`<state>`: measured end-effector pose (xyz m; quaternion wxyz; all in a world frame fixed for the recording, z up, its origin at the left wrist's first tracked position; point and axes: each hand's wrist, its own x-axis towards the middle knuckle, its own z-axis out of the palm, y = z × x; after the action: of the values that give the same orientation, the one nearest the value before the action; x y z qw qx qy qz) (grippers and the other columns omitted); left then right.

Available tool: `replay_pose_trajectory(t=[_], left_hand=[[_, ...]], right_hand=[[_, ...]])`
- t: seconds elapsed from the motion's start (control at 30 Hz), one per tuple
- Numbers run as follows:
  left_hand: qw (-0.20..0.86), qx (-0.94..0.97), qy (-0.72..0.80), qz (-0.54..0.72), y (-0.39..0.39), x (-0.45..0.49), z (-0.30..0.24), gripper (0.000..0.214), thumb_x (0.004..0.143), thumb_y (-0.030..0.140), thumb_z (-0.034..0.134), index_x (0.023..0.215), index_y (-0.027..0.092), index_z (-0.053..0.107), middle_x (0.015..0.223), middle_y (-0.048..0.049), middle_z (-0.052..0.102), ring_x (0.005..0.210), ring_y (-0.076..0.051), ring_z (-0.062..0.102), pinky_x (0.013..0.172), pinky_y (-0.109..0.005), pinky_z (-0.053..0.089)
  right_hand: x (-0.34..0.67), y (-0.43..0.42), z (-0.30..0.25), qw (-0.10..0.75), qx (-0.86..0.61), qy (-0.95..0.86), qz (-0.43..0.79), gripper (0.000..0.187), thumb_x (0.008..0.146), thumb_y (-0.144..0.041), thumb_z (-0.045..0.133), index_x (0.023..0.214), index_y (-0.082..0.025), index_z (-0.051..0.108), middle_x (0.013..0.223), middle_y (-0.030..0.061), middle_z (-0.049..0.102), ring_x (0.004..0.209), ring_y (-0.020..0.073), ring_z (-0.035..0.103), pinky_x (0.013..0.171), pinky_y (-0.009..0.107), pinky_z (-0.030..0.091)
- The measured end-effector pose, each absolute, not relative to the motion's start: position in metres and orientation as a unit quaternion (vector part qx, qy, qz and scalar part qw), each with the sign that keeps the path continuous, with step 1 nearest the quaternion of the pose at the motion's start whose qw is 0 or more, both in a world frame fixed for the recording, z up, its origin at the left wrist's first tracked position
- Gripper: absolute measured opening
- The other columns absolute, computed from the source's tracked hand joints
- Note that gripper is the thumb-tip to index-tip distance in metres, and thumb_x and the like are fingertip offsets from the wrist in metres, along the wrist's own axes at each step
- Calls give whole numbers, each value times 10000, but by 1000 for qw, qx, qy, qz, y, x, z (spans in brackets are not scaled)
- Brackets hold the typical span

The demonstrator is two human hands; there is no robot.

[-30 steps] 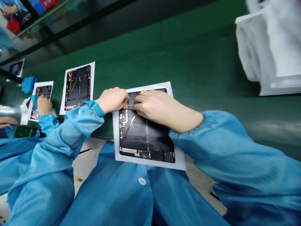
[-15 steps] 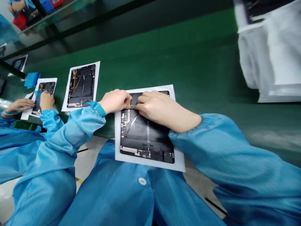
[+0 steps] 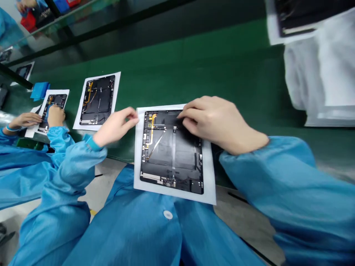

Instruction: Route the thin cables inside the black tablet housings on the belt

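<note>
"Tablet [image 3: 172,159], opened up with its inside showing: where exactly does it lie?"

"On a white sheet [image 3: 209,173], at the near edge of the green bench [image 3: 210,70], right in front of the wearer. Sheet and tablet both sit slightly askew, and the sheet's near edge reaches past the bench toward the blue smock [image 3: 144,225]."

"And the left hand [image 3: 115,126]?"

"Just left of the tablet, by the far left corner of the sheet. Thumb and forefinger are curved with a narrow gap, and I see nothing between them. Whether the fingertips touch the sheet, I can't tell."

"The right hand [image 3: 215,116]?"

"Above the tablet's far right part, hiding that corner. Its fingers are bent and close together; I can't tell whether they pinch something small or touch the surface."

"What shows inside?"

"An orange flex cable [image 3: 152,127] along the far left side, and a thin slanting strip [image 3: 156,145] beside it."

"Anything nearby?"

"To the left, a second opened tablet [image 3: 97,99] on its own sheet. Farther left, a co-worker's hands [image 3: 56,115] are at another tablet [image 3: 59,99], near a blue stack [image 3: 40,91]. On the right, a white pile [image 3: 330,70], blurred."
</note>
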<state>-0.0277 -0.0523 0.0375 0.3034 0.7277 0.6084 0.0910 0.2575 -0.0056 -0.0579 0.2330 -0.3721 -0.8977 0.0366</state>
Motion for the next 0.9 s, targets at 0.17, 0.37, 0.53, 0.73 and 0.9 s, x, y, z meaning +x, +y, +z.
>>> replay_pose_trajectory(t=[0.17, 0.37, 0.53, 0.73, 0.9], left_hand=[[596, 618, 488, -156, -135, -62, 49, 389, 1038, 441, 476, 831, 165, 654, 705, 3, 695, 503, -78, 589, 568, -207, 456], [731, 440, 521, -38, -192, -41, -6, 646, 818, 792, 626, 974, 165, 613, 860, -54, 703, 565, -104, 606, 484, -222, 465], [742, 343, 570, 81, -199, -15, -20, 674, 778, 858, 594, 797, 186, 558, 533, 16, 577, 422, -97, 501, 413, -217, 399], [574, 410, 698, 123, -195, -13, 4, 531, 884, 730, 555, 788, 208, 537, 534, 54, 489, 437, -102, 463, 426, -224, 368], [316, 520, 771, 185, -164, -46, 36, 432, 976, 587, 453, 754, 218, 482, 593, 42, 420, 546, -117, 420, 491, -239, 330]], right_hand=[[275, 7, -66, 357, -482, -796, 76, 212, 847, -204, 563, 759, -200, 757, 865, 93, 764, 829, 235, 680, 752, 390, 506], [269, 9, -62, 412, -570, -691, 167, 234, 769, -186, 552, 787, -181, 785, 760, 55, 743, 716, 174, 655, 691, 326, 508], [265, 3, -63, 386, -580, -686, 210, 221, 748, -187, 557, 764, -197, 777, 774, 62, 748, 754, 199, 670, 735, 350, 514], [265, 3, -66, 402, -565, -690, 209, 220, 753, -199, 554, 767, -190, 774, 781, 82, 754, 771, 228, 692, 746, 371, 523], [263, 5, -74, 404, -553, -700, 201, 210, 739, -224, 554, 729, -211, 763, 795, 81, 774, 805, 254, 719, 783, 390, 537]])
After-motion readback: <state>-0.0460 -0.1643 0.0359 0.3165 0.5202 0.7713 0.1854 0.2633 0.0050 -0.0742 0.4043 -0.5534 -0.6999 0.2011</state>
